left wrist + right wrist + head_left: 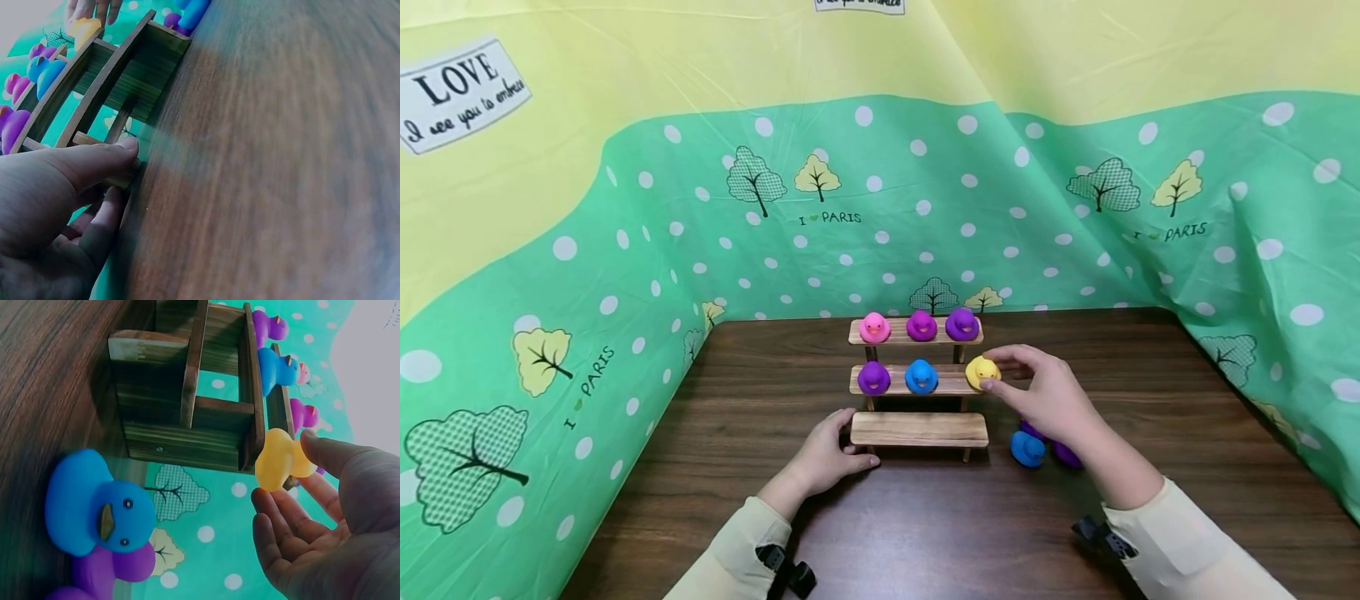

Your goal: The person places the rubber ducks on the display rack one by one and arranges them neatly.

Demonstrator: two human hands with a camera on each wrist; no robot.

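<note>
A three-step wooden stand (919, 429) is on the table. My left hand (826, 454) grips its lower left end, the thumb (103, 164) and fingers around the end piece. At the right end of the middle step, my right hand (1043, 390) pinches a yellow rubber duck (982, 372) between thumb and fingers. In the right wrist view the yellow duck (278, 464) overlaps the step's end. Along that same step sit a purple duck (873, 378) and a blue duck (921, 377). The top step bears a pink duck (875, 327), a magenta duck (921, 326) and a purple duck (962, 325).
Right of the stand, under my right forearm, another blue duck (1027, 449) and purple ducks (1066, 454) lie on the dark wooden table (715, 467). A green and yellow patterned cloth (820, 275) hangs behind and along both sides.
</note>
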